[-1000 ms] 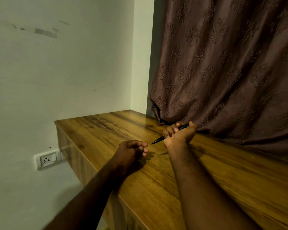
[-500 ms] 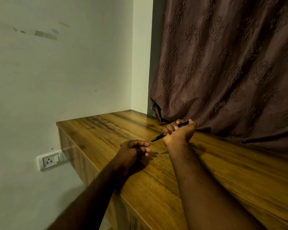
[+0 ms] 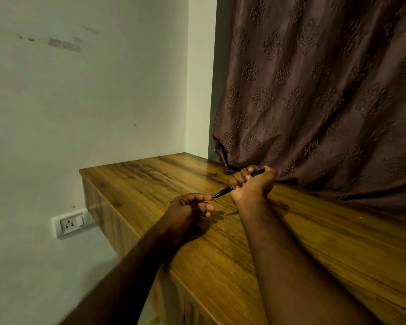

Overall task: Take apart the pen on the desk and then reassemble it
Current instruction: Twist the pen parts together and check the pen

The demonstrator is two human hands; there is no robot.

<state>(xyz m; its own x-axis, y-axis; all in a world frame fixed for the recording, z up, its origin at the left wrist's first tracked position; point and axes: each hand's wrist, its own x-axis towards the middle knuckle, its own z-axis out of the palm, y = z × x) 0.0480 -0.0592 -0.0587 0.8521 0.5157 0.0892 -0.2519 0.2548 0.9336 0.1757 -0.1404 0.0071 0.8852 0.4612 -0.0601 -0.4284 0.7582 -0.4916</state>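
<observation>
Head view, colour key. Desk [image 3: 150,184], centre to lower right: honey-brown wood grain, streaked lengthwise with darker brown, glossy at the far edge. Curtain [image 3: 314,90], upper right: dull mauve-brown, embossed with same-colour damask medallions set in staggered rows. Wall [image 3: 80,113], left half: pale off-white with a greenish cast. Scuff marks [image 3: 63,44], upper left: grey patches on the wall. Wall socket [image 3: 68,222], lower left: white plate with three dark holes. Pen [image 3: 223,192], centre: black barrel with a pale metallic tip.
</observation>
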